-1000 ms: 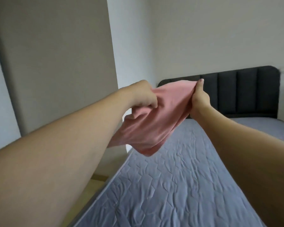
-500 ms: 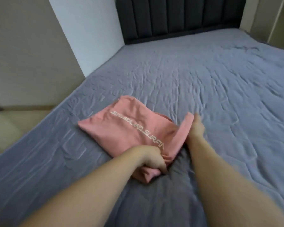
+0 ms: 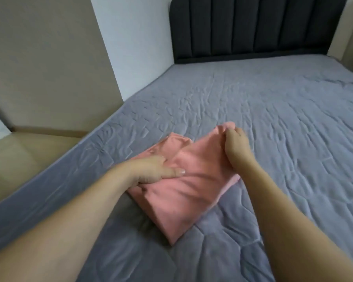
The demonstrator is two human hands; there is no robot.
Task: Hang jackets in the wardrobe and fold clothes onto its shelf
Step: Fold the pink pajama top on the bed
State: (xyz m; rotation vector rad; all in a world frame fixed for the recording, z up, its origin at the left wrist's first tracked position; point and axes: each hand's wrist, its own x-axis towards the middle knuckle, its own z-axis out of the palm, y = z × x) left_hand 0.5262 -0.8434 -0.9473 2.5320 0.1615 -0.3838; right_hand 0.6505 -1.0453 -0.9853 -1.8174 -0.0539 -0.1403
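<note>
A pink garment point(image 3: 183, 192) lies partly folded on the grey quilted bed point(image 3: 283, 127), near its left edge. My left hand point(image 3: 151, 171) grips the garment's left side, thumb lying on top of the cloth and fingers tucked into it. My right hand point(image 3: 235, 147) pinches the far right corner of the upper layer and holds it lifted a little above the bed. The printed lettering is hidden, folded inside. No wardrobe shelf or jacket is in view.
A dark padded headboard point(image 3: 253, 27) stands at the far end of the bed. A tall beige panel point(image 3: 45, 64) rises to the left, with beige floor point(image 3: 25, 157) beside the bed. A white wall point(image 3: 135, 37) sits between them.
The garment went from held up in the air to laid on the bed. Its near part has been folded over, hiding the lettering. My right hand has moved farther away, lifting the corner.
</note>
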